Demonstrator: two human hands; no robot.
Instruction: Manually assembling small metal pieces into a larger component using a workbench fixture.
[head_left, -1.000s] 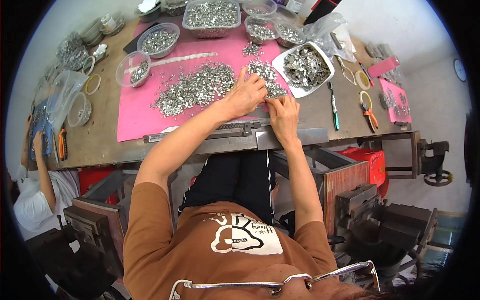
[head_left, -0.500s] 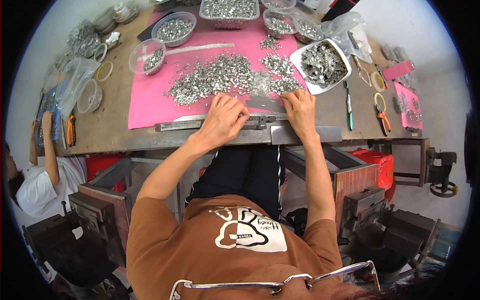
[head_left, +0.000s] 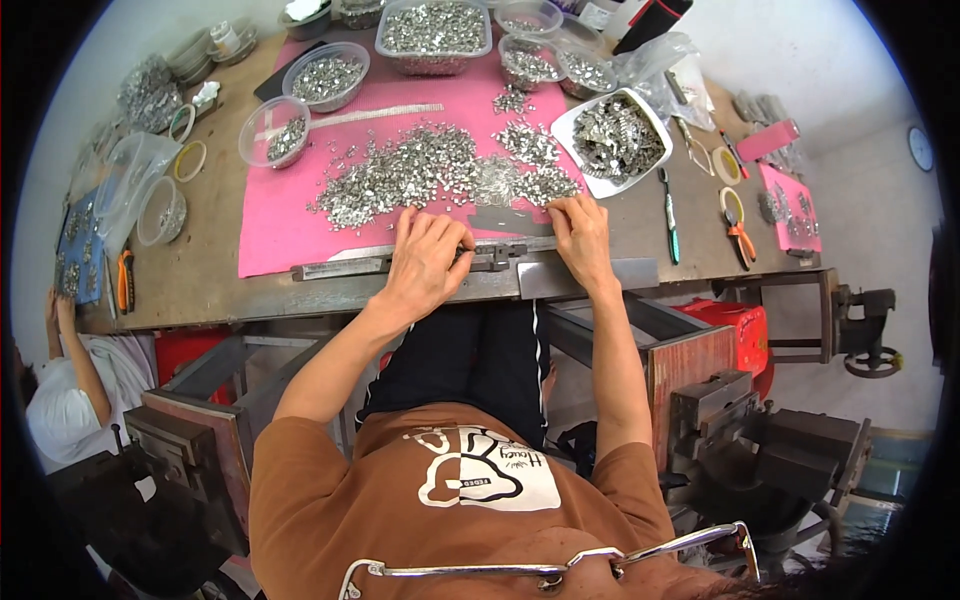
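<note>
My left hand (head_left: 428, 262) bends over a long metal bar fixture (head_left: 345, 267) on the near edge of the bench. Its thumb and forefinger close beside a small dark block (head_left: 490, 258) on that fixture; what they pinch is hidden. The fingertips of my right hand (head_left: 582, 243) are pressed together at the near edge of a heap of small silvery metal pieces (head_left: 546, 184); anything between them is too small to name. A larger heap of metal pieces (head_left: 400, 172) and some thin pins (head_left: 495, 180) lie on the pink mat (head_left: 275, 220). A flat metal plate (head_left: 590, 277) lies below my right wrist.
A white tray (head_left: 654, 166) and clear tubs (head_left: 328, 98) hold more metal parts. To the right lie a green-handled tool (head_left: 672, 225) and orange-handled pliers (head_left: 739, 243). Another person's arms (head_left: 75, 345) reach toward a blue mat (head_left: 80, 255) at far left. Vises (head_left: 720, 420) hang below the bench.
The whole view has shifted, so the bench sits a little further left and lower. My hands keep nearly the same places on it. The other person's hands have drawn back toward the bench edge.
</note>
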